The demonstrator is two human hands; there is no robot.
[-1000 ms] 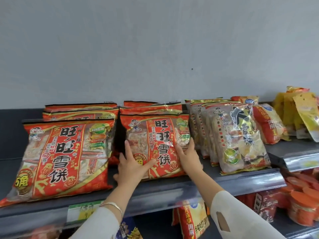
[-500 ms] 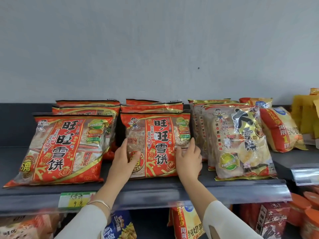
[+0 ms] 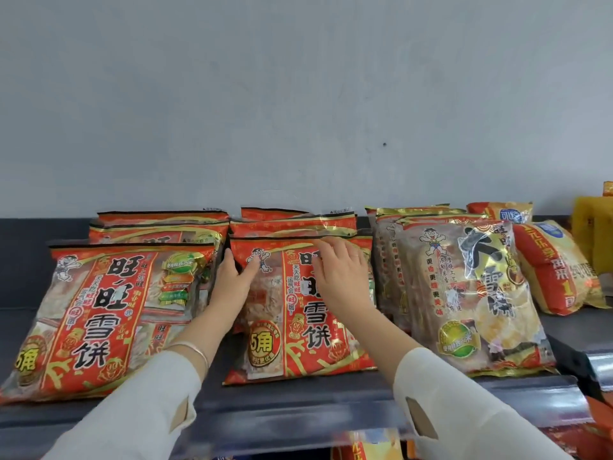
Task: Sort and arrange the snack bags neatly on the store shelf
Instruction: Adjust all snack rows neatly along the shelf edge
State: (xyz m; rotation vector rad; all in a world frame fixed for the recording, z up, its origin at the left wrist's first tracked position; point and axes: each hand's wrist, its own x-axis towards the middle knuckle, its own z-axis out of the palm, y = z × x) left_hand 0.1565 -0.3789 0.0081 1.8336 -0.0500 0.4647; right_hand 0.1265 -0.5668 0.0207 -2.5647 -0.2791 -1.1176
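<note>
A red snack bag (image 3: 298, 343) leans at the middle of the dark shelf (image 3: 298, 403), in front of more red bags (image 3: 292, 224) of the same kind. My left hand (image 3: 232, 280) grips its upper left edge, thumb on the front and fingers round the side. On the bag's upper right front lies my right hand (image 3: 338, 270), flat with its fingers spread. Another red bag (image 3: 99, 320) leans to the left, heading its own row (image 3: 159, 217).
A row of clear-and-gold rice cracker bags (image 3: 464, 293) stands just right of the middle bag. Further right lie a yellow-and-red bag (image 3: 557, 273) and yellow packs (image 3: 593, 227). A grey wall rises behind the shelf. More goods show on the shelf below.
Both hands have slid up from the lower sides of the middle red bag to its upper part. The view has moved closer to the shelf.
</note>
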